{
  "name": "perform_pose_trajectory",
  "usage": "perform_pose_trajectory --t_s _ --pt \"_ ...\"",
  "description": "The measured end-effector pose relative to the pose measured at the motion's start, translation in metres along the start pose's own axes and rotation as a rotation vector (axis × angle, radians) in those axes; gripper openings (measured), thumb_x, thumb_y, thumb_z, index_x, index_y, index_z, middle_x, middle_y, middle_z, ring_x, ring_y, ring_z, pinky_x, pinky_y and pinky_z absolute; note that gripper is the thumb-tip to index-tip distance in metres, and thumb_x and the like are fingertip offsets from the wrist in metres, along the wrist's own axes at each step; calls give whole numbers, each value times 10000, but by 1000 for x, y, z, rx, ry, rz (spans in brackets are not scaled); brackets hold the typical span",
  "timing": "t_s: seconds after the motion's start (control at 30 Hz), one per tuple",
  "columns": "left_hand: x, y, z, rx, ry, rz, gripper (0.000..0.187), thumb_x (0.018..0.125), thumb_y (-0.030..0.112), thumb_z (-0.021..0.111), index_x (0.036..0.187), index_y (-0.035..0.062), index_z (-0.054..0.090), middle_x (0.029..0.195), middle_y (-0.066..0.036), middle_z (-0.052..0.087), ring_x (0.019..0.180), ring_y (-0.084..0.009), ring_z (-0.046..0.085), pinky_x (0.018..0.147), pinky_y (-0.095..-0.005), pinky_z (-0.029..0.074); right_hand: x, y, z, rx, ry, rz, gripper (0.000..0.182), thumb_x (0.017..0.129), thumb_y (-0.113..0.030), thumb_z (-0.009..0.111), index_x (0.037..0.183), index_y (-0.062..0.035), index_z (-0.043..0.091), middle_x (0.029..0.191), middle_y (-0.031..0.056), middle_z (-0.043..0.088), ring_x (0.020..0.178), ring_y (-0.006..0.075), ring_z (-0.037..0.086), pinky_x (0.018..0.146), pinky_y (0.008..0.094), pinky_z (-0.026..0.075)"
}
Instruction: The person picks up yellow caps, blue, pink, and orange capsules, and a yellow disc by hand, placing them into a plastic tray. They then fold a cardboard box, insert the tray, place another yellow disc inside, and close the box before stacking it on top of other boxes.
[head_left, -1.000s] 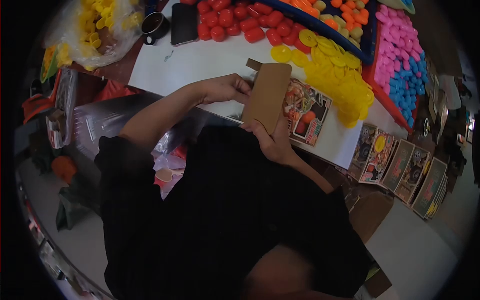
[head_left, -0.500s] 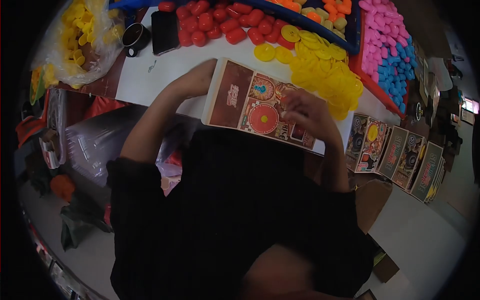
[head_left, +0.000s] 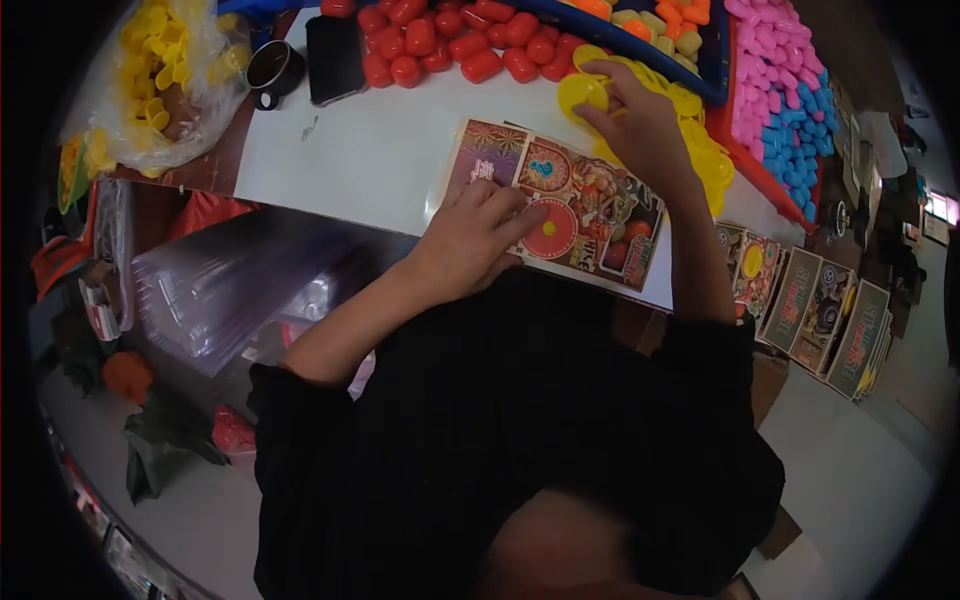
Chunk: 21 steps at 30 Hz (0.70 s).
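A printed cardboard sheet (head_left: pixel 590 190) with a red circle and colourful food pictures lies at the table's near edge. My left hand (head_left: pixel 468 242) rests on its left part, fingers spread over the print and partly covering the red circle. Beyond the sheet, my right hand (head_left: pixel 645 125) pinches a round yellow plastic disc (head_left: pixel 580 96) between thumb and fingers. That disc is at the left side of a heap of yellow discs (head_left: pixel 712 165), which my right hand and forearm partly hide.
Red plastic capsules (head_left: pixel 470 45) line the table's back, beside a phone (head_left: pixel 336 60) and a dark mug (head_left: pixel 273 70). A blue tray (head_left: pixel 718 60) and pink pieces (head_left: pixel 770 50) stand back right. Printed cards (head_left: pixel 800 295) are stacked at right; a bag of yellow parts (head_left: pixel 165 75) sits left.
My left hand has come from the sheet's far left edge onto its printed face. My right hand has moved up and away from the sheet and taken hold of a yellow disc.
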<state>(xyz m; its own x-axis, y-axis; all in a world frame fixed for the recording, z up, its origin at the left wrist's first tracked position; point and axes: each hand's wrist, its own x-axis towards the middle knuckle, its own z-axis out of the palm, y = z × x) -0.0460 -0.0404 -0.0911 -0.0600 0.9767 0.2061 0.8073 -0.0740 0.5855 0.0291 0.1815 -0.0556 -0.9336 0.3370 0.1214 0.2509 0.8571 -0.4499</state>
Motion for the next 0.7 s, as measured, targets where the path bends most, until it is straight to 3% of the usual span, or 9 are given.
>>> perform_pose_trajectory --t_s 0.07,0.13,0.17,0.2,0.27,0.37,0.5,0.7 --pt "10 2 0 77 -73 3 630 635 191 745 1220 127 520 1154 -70 490 1064 -267 455 872 -383 396 -37 -12 -18 486 34 314 291 734 -167 717 973 -52 597 911 118 602 640 261 602 651 343 496" --pt "17 3 -1 137 -137 11 620 636 216 743 1210 125 527 1163 -69 489 1074 -258 453 878 -384 391 -77 2 4 299 90 160 258 737 -149 717 954 -59 610 910 105 593 654 254 593 640 342 486" --pt "19 5 -1 201 -201 3 612 636 240 741 1200 124 534 1171 -69 488 1083 -250 452 885 -384 386 -88 -5 7 288 21 318 297 706 -145 740 965 -65 618 961 106 587 794 260 587 716 352 477" --pt "21 7 -1 195 -203 7 612 636 240 741 1200 124 534 1171 -69 488 1083 -250 452 885 -384 386 -96 -7 8 285 20 325 297 706 -145 740 965 -65 618 961 106 587 794 260 587 716 352 477" --pt "24 8 -4 291 -201 63 597 649 279 736 1191 122 541 1202 -61 485 1112 -234 446 898 -381 379 -106 -9 12 -85 182 102 282 678 -83 751 928 -45 626 1029 99 586 956 239 558 779 318 465" --pt "26 2 -7 228 -188 67 592 667 311 729 1193 115 541 1214 -51 492 1118 -221 454 904 -375 376 -115 -3 8 106 39 108 353 654 -84 763 980 -63 630 1080 103 572 1033 262 525 829 327 455" --pt "26 -8 -6 169 -121 91 613 682 329 722 1218 110 521 1198 -47 510 1106 -228 468 903 -365 371 -117 -2 2 72 -2 48 376 650 -82 764 1000 -68 629 1082 103 580 1016 268 542 835 332 462" --pt "28 -6 -5 30 -110 -83 808 670 329 741 1351 125 358 1120 -82 534 1061 -261 493 894 -371 372 -111 -11 20 162 147 -16 394 596 -77 788 952 -48 623 1058 88 604 928 259 584 824 335 471"
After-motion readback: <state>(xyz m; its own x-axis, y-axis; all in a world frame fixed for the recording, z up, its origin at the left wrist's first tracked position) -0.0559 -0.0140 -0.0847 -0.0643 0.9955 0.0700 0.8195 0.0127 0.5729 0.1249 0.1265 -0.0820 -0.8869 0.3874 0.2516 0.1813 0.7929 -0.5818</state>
